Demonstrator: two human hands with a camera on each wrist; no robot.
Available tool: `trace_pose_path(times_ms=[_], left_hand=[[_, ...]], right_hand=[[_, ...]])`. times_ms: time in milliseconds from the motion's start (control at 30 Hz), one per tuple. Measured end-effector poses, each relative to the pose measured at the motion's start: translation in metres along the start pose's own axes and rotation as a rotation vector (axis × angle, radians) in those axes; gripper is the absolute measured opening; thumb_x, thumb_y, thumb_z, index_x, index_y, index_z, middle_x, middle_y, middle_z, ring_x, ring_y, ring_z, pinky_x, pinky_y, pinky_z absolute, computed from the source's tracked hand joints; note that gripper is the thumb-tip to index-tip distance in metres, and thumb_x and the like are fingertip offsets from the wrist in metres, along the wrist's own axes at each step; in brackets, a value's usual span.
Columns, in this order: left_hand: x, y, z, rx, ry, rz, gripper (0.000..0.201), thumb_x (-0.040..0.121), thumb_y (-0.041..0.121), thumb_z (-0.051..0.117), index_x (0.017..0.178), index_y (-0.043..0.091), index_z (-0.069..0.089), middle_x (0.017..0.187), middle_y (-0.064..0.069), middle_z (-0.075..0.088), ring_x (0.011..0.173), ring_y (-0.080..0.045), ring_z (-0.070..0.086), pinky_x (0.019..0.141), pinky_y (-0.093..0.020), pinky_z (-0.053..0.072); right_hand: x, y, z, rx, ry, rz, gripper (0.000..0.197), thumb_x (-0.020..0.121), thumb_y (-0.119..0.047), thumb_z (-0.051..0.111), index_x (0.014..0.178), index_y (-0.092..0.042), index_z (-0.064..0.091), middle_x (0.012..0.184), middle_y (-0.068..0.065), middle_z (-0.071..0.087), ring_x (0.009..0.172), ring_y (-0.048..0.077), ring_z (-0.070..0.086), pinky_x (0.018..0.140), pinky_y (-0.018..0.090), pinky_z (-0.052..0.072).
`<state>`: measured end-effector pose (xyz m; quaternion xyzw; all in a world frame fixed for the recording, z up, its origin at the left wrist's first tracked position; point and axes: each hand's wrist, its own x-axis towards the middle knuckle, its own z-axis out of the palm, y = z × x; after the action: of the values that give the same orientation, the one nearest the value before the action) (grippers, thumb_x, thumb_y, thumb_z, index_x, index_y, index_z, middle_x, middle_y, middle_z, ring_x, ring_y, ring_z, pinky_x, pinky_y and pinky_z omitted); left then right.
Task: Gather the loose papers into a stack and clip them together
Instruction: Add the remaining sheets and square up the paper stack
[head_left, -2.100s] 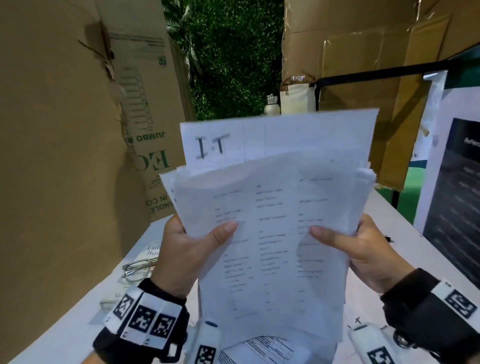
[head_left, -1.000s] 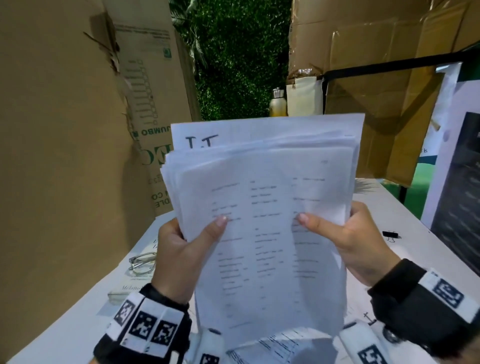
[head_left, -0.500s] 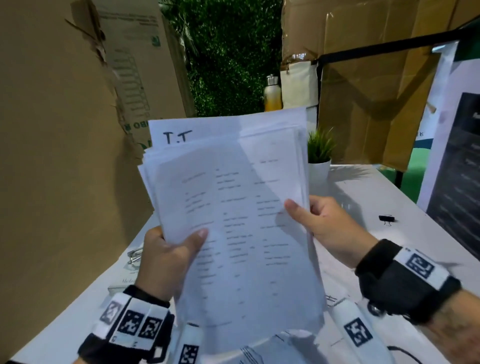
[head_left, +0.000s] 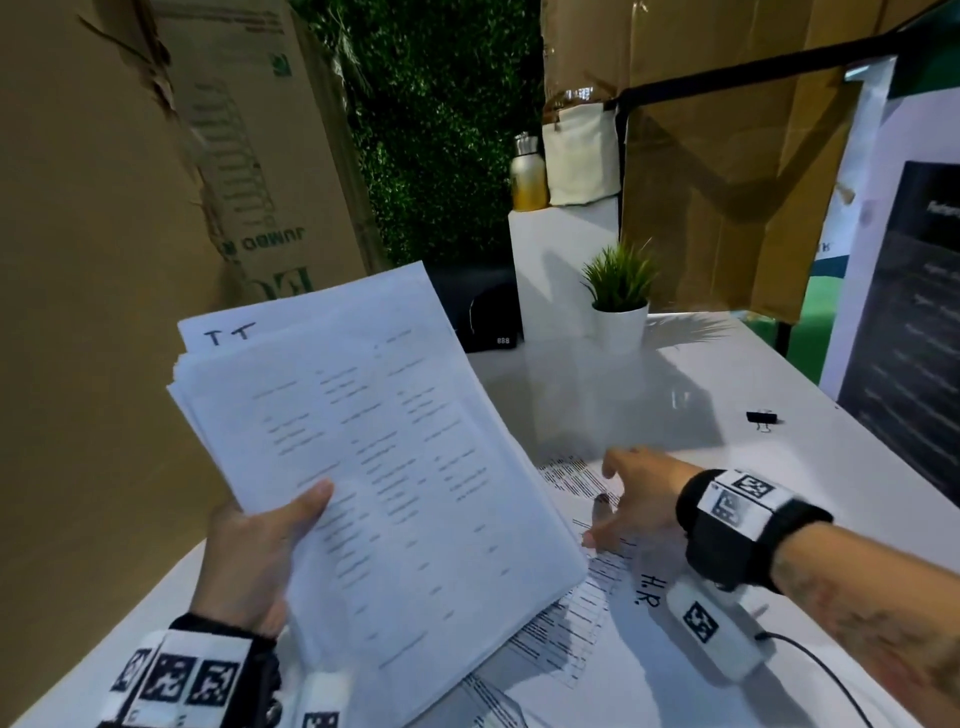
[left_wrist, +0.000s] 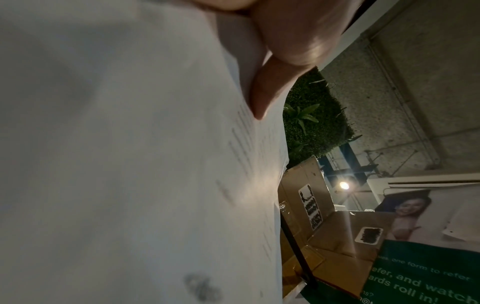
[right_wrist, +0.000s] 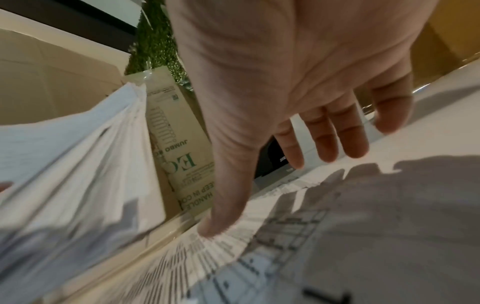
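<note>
The right hand (head_left: 631, 501) has let go of the paper stack (head_left: 379, 467) and now reaches flat, fingers spread, over loose sheets (head_left: 576, 613) on the table (head_left: 597, 395). The left hand (head_left: 254, 561) alone grips the tilted stack. The black clip (head_left: 761, 417) lies near the right edge. The words are too blurry to read.

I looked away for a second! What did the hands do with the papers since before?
The right hand let go of the paper stack and went down, open, over the printed sheets on the table. The stack tipped left and lower. The left hand grips it as before, and the binder clip lies untouched on the table.
</note>
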<state>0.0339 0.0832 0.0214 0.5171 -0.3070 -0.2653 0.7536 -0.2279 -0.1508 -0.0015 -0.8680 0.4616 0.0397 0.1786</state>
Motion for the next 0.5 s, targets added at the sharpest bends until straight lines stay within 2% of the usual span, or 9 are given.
trace_pose_path(times_ms=[100,200,267,300,333,400,433,500], left_hand=[[0.000,0.000,0.000,-0.006,-0.006,-0.004,0.092,0.042,0.042,0.095,0.122,0.006,0.065,0.125,-0.015,0.068,0.112,-0.037,0.066,0.098,-0.061,0.045],[0.001,0.000,-0.003,-0.063,0.007,-0.036,0.092,0.042,0.041,0.095,0.122,0.007,0.065,0.126,-0.014,0.068,0.113,-0.036,0.065,0.099,-0.058,0.045],[-0.001,0.002,-0.001,-0.090,0.008,-0.073,0.088,0.049,0.037,0.094,0.127,0.008,0.063,0.131,-0.015,0.065,0.118,-0.037,0.062,0.102,-0.061,0.042],[-0.001,0.004,0.000,-0.112,0.015,-0.092,0.082,0.055,0.033,0.092,0.127,0.009,0.062,0.132,-0.015,0.064,0.118,-0.037,0.062,0.101,-0.061,0.043],[-0.002,0.005,0.001,-0.136,0.018,-0.105,0.070,0.065,0.028,0.086,0.127,0.008,0.062,0.130,-0.015,0.065,0.117,-0.037,0.063,0.098,-0.060,0.046],[-0.002,0.005,0.002,-0.161,-0.015,-0.144,0.044,0.084,0.015,0.065,0.127,0.008,0.062,0.127,-0.014,0.067,0.113,-0.037,0.065,0.092,-0.055,0.052],[-0.001,0.004,0.004,-0.184,-0.044,-0.169,0.038,0.090,0.012,0.056,0.127,0.009,0.062,0.125,-0.014,0.068,0.110,-0.036,0.067,0.088,-0.052,0.054],[-0.003,0.004,0.010,-0.237,-0.088,-0.211,0.034,0.097,0.009,0.046,0.124,0.008,0.066,0.118,-0.013,0.072,0.102,-0.034,0.071,0.081,-0.050,0.058]], right_hand=[[-0.004,-0.010,0.005,-0.042,-0.077,-0.032,0.074,0.058,-0.051,0.087,0.117,-0.021,0.054,0.115,-0.001,0.064,0.101,0.021,0.062,0.081,0.030,0.051],[0.000,-0.012,0.003,-0.028,-0.054,-0.067,0.042,0.075,-0.035,0.080,0.109,-0.016,0.065,0.103,0.001,0.067,0.092,0.022,0.063,0.074,0.027,0.048],[0.002,-0.004,-0.004,0.005,0.021,-0.113,0.011,0.083,-0.026,0.072,0.086,-0.016,0.069,0.085,0.002,0.066,0.083,0.023,0.063,0.062,0.025,0.045],[0.002,0.002,-0.008,0.067,0.074,-0.133,0.015,0.085,-0.024,0.069,0.072,-0.019,0.064,0.075,0.000,0.063,0.076,0.021,0.063,0.055,0.025,0.042],[0.001,0.009,-0.011,0.181,0.135,-0.149,0.024,0.086,-0.022,0.069,0.065,-0.020,0.059,0.068,-0.002,0.060,0.067,0.016,0.061,0.051,0.022,0.039],[-0.004,0.020,-0.018,0.560,0.237,-0.197,0.020,0.089,-0.020,0.070,0.070,-0.016,0.066,0.065,-0.001,0.065,0.056,0.007,0.059,0.051,0.017,0.042],[-0.009,0.022,-0.020,0.762,0.278,-0.222,0.014,0.089,-0.019,0.070,0.078,-0.011,0.071,0.069,0.004,0.069,0.058,0.008,0.062,0.055,0.020,0.047],[-0.020,0.023,-0.021,1.086,0.339,-0.251,0.012,0.089,-0.016,0.068,0.090,-0.006,0.074,0.080,0.008,0.077,0.069,0.017,0.070,0.063,0.028,0.055]])
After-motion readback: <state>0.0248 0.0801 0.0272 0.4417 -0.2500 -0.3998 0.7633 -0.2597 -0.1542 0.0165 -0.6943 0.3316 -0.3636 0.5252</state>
